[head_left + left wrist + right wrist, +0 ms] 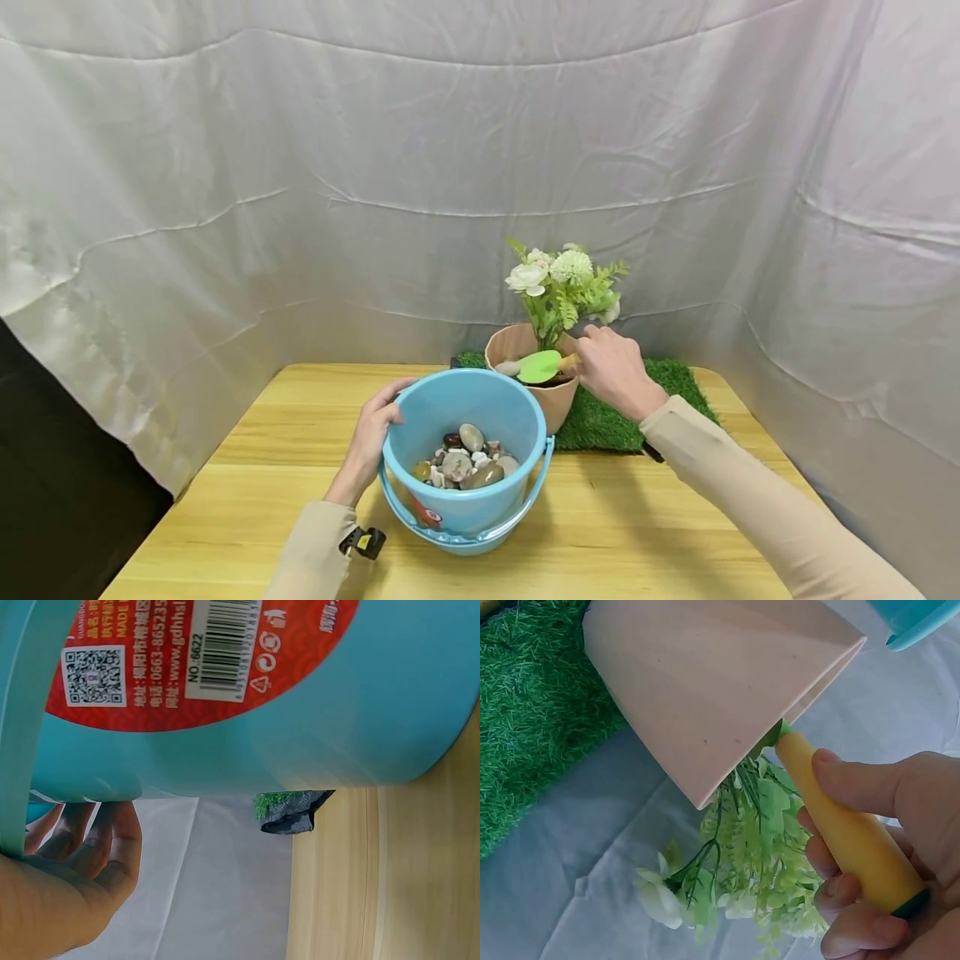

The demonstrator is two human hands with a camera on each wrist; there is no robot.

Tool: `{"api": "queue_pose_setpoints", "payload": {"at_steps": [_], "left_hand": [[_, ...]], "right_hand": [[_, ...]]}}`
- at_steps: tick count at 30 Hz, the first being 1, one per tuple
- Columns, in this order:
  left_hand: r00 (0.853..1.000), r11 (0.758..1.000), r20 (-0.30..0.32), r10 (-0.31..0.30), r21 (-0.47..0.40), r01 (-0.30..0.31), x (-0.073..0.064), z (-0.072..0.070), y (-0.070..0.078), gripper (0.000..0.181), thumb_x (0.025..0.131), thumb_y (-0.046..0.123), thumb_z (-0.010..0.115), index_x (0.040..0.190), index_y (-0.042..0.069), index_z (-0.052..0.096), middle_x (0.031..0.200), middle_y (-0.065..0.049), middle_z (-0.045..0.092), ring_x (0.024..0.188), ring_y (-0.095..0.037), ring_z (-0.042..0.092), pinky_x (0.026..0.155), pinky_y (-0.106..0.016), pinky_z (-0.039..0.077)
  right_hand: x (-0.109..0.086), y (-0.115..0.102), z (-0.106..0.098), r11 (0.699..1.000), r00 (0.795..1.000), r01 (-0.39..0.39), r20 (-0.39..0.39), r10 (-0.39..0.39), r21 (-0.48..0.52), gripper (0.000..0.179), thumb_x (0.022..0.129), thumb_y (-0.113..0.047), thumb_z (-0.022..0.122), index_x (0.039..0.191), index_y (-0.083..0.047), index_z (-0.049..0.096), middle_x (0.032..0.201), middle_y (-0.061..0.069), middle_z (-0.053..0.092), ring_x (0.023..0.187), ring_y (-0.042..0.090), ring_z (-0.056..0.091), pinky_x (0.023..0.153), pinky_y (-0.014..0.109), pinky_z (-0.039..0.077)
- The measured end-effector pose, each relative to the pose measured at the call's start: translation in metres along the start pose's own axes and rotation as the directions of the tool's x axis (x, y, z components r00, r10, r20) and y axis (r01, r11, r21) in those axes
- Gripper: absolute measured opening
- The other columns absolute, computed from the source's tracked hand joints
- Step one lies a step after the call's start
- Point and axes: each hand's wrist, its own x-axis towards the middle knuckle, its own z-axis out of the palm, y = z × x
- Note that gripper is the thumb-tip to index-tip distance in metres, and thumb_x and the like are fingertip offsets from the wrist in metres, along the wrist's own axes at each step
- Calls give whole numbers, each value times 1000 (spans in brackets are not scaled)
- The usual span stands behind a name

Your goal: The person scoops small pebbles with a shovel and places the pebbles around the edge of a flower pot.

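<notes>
My left hand [372, 433] grips the left rim of a blue bucket [468, 521], its fingers against the outer wall in the left wrist view. Mixed stones [459, 467] lie inside. My right hand [617, 367] holds a small trowel by its yellow handle [847, 825]. The trowel's green blade [539, 367] is over the mouth of a pink flowerpot [556, 406], level with its rim. A grey stone [507, 367] shows at the blade's tip; whether it rests on the blade I cannot tell. White flowers [572, 268] with green leaves stand in the pot.
The flowerpot stands on a green turf mat [603, 425] at the back right of the wooden table [247, 467]. The bucket's handle [495, 533] hangs down at its front. Grey cloth [390, 167] surrounds the table behind and at the sides.
</notes>
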Motion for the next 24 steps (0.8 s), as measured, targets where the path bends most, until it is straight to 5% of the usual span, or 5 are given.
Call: {"api": "queue_pose_setpoints", "payload": {"at_steps": [9,17,24], "left_hand": [[1000,1000,-7,-1,4,1,-1,0,1,57,79,2,44,134,10,57,129,-18,57,113,-34,52,86,-37,44],[1000,1000,-8,2,8,-2,-3,1,0,57,78,3,44,133,9,58,128,-18,58,112,-33,52,86,-36,43],[1000,1000,-10,10,10,-10,-2,2,1,57,78,2,44,133,9,57,128,-17,57,112,-33,52,86,-36,43]], "right_hand": [[-5,7,-3,998,995,-60,77,57,33,21,81,-20,76,69,-11,63,71,5,50,56,20,46,45,36,39],[-12,17,-1,988,991,-120,69,113,103,18,86,-28,71,80,-11,68,73,4,55,57,19,48,46,36,38],[-20,21,1,979,988,-124,112,107,159,23,89,-35,67,85,-12,65,59,0,49,48,17,44,43,32,33]]}}
